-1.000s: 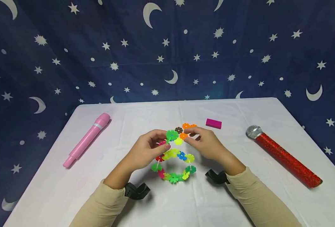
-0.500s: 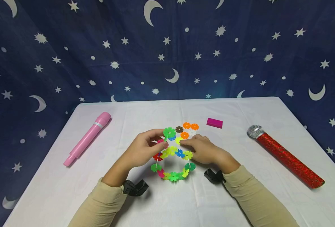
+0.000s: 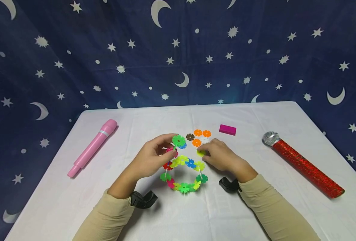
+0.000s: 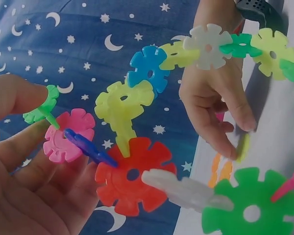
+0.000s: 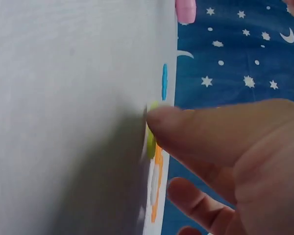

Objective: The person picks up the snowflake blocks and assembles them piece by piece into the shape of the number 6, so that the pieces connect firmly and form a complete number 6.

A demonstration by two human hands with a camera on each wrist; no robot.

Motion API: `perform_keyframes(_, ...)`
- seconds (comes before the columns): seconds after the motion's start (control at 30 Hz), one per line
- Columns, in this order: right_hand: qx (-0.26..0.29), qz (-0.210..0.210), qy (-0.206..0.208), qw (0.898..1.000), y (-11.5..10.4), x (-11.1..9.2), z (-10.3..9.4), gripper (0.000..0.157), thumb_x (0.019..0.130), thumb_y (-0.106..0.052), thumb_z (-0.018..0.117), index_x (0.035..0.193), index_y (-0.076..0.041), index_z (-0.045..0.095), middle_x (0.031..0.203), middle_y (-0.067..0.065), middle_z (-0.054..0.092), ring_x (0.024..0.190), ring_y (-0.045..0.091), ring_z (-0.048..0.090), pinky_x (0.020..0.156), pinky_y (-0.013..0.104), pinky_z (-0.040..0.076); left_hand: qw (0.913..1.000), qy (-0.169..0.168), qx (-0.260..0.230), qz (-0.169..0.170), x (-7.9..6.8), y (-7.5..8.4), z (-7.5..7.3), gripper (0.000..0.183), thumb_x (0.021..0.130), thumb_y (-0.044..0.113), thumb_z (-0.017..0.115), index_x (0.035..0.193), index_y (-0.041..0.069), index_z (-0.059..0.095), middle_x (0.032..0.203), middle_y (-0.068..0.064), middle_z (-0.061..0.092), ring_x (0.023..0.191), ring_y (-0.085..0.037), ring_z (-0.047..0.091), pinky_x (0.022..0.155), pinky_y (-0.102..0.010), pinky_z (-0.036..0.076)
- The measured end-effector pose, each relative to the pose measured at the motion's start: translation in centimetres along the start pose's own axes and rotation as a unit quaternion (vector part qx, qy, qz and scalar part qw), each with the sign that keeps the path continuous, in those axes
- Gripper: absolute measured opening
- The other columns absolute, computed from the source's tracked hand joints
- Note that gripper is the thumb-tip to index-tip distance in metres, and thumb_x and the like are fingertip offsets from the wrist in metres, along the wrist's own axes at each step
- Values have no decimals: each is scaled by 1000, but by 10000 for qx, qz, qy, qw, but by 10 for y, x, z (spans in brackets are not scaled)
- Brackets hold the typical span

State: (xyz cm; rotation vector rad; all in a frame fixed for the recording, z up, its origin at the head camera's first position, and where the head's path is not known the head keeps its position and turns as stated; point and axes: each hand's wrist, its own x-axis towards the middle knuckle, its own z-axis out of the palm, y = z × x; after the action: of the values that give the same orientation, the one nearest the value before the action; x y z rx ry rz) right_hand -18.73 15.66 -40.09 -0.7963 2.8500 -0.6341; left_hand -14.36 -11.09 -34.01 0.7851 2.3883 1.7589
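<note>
Green plastic notched disc point(image 3: 179, 141), one, with a pink disc point(image 4: 68, 137) linked beneath it: both in the grip of the left hand point(image 3: 153, 156), thumb and fingers curled about them. They form the upper end of a chain of linked discs point(image 3: 184, 188), red, yellow, blue, white, pink and green, which runs down from that hand into a ring, just in front of the two hands.

Yellow disc point(image 3: 200, 153), one: pinched between thumb and forefinger of the right hand point(image 3: 221, 155); whether it is clear of the desk point(image 3: 141, 120) cannot be told.

Loose discs, near the right hand's fingertips: three orange discs point(image 3: 197, 142), one brown disc point(image 3: 190, 137), one white disc, partly hidden. One blue disc point(image 3: 182, 146), just beyond the left hand.

Magenta block point(image 3: 227, 130), one, beyond the right hand.

Red glittery microphone point(image 3: 304, 165), silver mesh head, lying diagonally, far right.

Pink stick point(image 3: 90, 150), rounded head, pale band, lying diagonally, far left.

Backdrop point(image 3: 135, 60): navy cloth, pale stars and moons.
</note>
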Motion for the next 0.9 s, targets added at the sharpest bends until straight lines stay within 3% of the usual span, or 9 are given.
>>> perform_keyframes(0.13, 40, 5, 182, 9998, 1, 0, 1, 28, 89, -6, 73, 117, -4, 73, 105, 4, 68, 102, 28, 54, 93, 45, 44, 9996, -15, 99, 269, 1, 1, 1, 58, 93, 0, 65, 147, 6, 46, 120, -17, 59, 97, -24, 66, 82, -37, 56)
perform_keyframes(0.4, 188, -94, 26, 9998, 4, 1, 1, 27, 88, -4, 72, 115, -3, 72, 111, 8, 68, 104, 30, 56, 96, 47, 45, 9978, -19, 464, 482, -1, 0, 2, 53, 93, 3, 65, 144, 8, 52, 119, -8, 64, 98, -18, 65, 87, -35, 55)
perform_keyframes(0.5, 563, -15, 16, 9984, 5, 0, -4, 24, 87, -1, 71, 112, -1, 71, 99, 5, 66, 94, 24, 57, 88, 42, 48, 9972, 9, 530, 530, -1, -1, 2, 52, 93, 2, 66, 143, 8, 53, 119, -8, 65, 100, -19, 64, 89, -35, 54)
perform_keyframes(0.6, 1154, 77, 281, 9929, 3, -3, -13, 16, 89, -3, 72, 105, -3, 71, 87, 0, 61, 82, 19, 56, 77, 35, 50, 9969, 36, 557, 555, -1, -1, 3, 53, 92, 1, 67, 143, 7, 54, 117, -8, 65, 101, -19, 64, 89, -35, 54)
perform_keyframes(0.67, 1676, 104, 665, 9835, -2, -7, -21, 11, 89, -6, 74, 99, -5, 70, 81, -1, 60, 77, 18, 57, 71, 31, 49, 9972, 37, 527, 536, -2, 1, 4, 53, 91, 0, 67, 142, 7, 54, 117, -8, 65, 100, -19, 65, 88, -35, 55)
perform_keyframes(0.73, 2255, 30, 1098, 9680, -9, -11, -29, 13, 88, -7, 77, 98, -4, 69, 81, -1, 63, 74, 22, 62, 68, 29, 51, 9975, 44, 486, 504, -2, 2, 5, 53, 91, -1, 68, 142, 7, 55, 116, -9, 64, 99, -19, 65, 87, -34, 55)
perform_keyframes(0.9, 3499, -533, 1809, 9176, -30, -21, -41, 29, 85, 7, 74, 113, 8, 67, 83, 13, 69, 71, 28, 71, 71, 29, 58, 9983, 51, 382, 436, -3, 6, 9, 53, 90, -1, 69, 141, 6, 55, 115, -9, 64, 98, -19, 66, 84, -34, 56)
